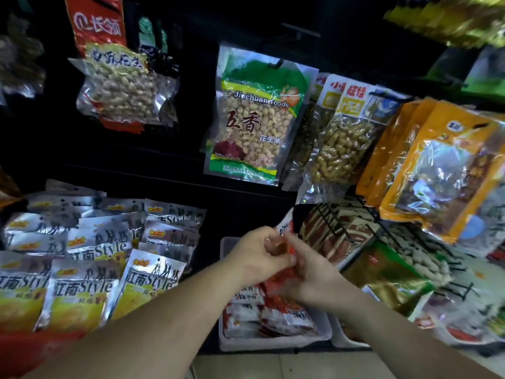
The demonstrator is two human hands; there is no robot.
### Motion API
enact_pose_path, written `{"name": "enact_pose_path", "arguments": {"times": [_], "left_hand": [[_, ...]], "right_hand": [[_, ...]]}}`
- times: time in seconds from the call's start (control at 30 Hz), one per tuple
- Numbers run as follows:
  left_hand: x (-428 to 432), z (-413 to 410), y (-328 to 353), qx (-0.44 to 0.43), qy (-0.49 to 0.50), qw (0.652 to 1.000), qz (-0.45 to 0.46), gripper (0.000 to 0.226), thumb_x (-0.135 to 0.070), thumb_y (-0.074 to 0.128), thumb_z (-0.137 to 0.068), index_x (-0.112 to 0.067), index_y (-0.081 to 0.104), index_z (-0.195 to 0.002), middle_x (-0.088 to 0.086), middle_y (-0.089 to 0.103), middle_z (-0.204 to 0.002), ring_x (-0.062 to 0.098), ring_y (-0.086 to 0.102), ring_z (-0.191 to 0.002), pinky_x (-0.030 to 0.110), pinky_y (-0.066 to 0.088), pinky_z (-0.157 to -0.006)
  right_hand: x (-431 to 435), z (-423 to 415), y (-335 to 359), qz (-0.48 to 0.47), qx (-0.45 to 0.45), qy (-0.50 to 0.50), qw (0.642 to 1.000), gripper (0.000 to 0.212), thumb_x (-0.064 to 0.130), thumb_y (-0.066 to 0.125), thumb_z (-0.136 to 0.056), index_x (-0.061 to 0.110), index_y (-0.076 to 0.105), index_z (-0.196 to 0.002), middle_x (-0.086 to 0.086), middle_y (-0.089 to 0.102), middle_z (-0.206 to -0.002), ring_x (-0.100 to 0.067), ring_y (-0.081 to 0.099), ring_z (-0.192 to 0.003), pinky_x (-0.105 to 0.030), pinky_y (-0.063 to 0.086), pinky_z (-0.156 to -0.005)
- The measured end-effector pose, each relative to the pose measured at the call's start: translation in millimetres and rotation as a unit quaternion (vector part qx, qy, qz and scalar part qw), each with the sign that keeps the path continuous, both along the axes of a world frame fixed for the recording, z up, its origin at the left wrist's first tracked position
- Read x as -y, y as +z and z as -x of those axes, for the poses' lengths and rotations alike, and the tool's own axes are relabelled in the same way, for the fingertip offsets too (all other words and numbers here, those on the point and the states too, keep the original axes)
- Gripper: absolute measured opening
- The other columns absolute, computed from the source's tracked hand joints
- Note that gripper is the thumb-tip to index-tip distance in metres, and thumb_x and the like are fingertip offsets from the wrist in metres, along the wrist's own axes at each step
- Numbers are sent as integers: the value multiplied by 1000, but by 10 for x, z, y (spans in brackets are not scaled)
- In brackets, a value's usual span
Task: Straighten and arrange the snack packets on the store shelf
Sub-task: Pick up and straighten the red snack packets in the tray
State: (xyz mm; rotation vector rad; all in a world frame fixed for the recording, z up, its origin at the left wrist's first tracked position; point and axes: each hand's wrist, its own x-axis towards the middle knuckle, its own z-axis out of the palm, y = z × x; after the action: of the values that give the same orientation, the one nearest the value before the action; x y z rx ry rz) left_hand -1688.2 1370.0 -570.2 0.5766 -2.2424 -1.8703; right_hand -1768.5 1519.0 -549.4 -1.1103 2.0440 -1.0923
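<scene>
Above a white tray (273, 343), hands, left (255, 259) and right (318, 280), pinch a red packet (285, 227).

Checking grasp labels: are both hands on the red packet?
Yes, the left hand and right hand both pinch the red packet above the white tray.

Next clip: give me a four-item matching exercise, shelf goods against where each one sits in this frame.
Things:
1 green peanut bag
2 silver Style packets
3 orange pouches
4 red packet

Places:
A far right
B pinched between left hand and right hand
C centre, hanging on a hook
D lower left, overlapping

Pairs: 1-C, 2-D, 3-A, 4-B.
</scene>
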Motion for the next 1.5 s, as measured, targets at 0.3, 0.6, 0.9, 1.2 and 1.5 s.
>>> {"name": "enact_pose_path", "arguments": {"times": [0.3,0.6,0.9,1.2,1.5], "left_hand": [[25,63,-208,60,6,998,-3,18,1,72,-82,-14,69,-91,5,75,-81,14,71,-68,31,60,-66],[-43,494,-582,125,8,992,-34,22,1,75,-85,-19,70,-94,4,77,-87,11,71,-70,22,55,-59],[-72,882,-1213,141,95,977,-127,25,-2,74,-87,-24,73,-99,-2,76,-92,18,73,-87,36,63,-80],[219,821,-1487,177,38,972,-147,34,8,63,-93,-20,69,-112,4,71,-115,21,75,-96,40,65,-76],[156,1048,-1442,102,146,977,-122,41,12,50,-95,-27,63,-97,-1,67,-109,15,76,-71,39,62,-60]], "right_hand": [[-189,239,-46,30,51,-172,983,79,16,78,-93,51,38,-151,-6,68,-124,-16,72,-99,-33,58,-86],[-130,915,-665,-73,-156,-130,976,12,27,78,-92,22,67,-93,-5,67,-89,-18,65,-87,-24,41,-65],[-93,1113,-1314,-238,-325,-95,910,5,26,59,-101,28,60,-105,-2,69,-108,-29,67,-96,-33,47,-64],[-102,1310,-1803,-131,202,-223,945,72,79,58,-84,22,71,-126,4,65,-136,-20,58,-130,-45,38,-118],[471,1559,-1992,-214,-127,-118,961,77,17,54,-106,35,9,-165,9,0,-173,-24,21,-157,-32,41,-110]]}}
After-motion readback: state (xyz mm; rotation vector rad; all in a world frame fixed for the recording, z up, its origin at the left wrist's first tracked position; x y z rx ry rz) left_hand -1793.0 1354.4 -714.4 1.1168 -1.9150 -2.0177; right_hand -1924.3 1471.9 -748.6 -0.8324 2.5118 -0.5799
